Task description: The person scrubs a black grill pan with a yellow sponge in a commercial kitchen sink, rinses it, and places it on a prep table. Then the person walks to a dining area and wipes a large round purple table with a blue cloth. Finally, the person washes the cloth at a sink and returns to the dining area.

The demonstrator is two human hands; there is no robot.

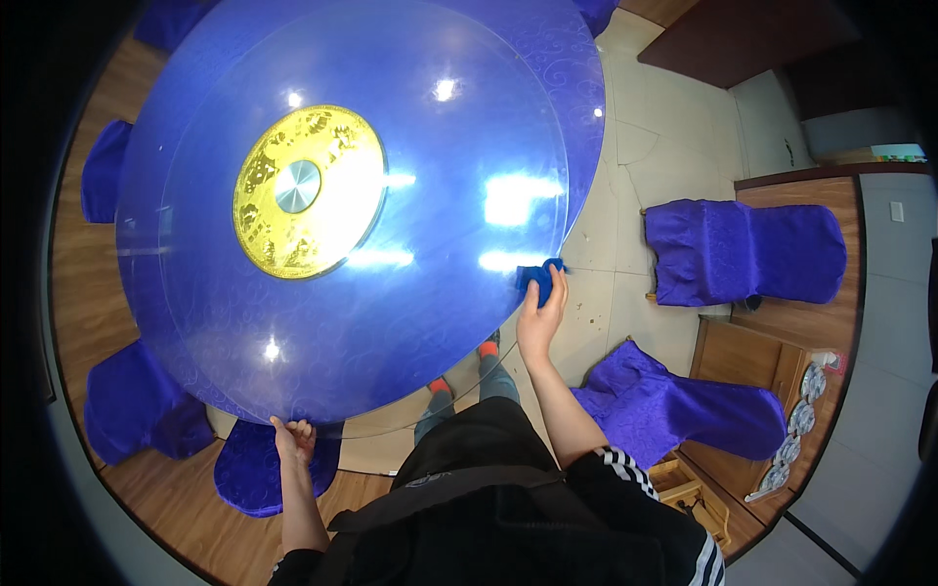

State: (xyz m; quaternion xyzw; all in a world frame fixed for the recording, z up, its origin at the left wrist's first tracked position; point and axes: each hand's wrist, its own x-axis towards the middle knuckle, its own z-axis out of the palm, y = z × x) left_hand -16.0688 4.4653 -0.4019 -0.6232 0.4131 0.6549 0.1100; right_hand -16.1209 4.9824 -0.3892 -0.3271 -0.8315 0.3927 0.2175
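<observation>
A blue cloth [538,282] is held in my right hand [541,322], pressed at the right rim of a round glass turntable [440,322]. The turntable lies over a round table with a purple patterned tablecloth [586,161]. My left hand [295,441] grips the turntable's near rim at the lower left, fingertips partly hidden at the edge. A gold disc with printed figures [253,212] and a silver hub [298,186] mark the turntable's centre. Bright reflections of lights cover parts of the glass.
Purple-covered chairs stand around: one right [747,253], one lower right [681,403], others along the left [139,403]. At the right, a wooden cabinet [733,366] has an open drawer [692,498]; several patterned plates [802,417] stand nearby. A thin cable [469,392] hangs near my legs.
</observation>
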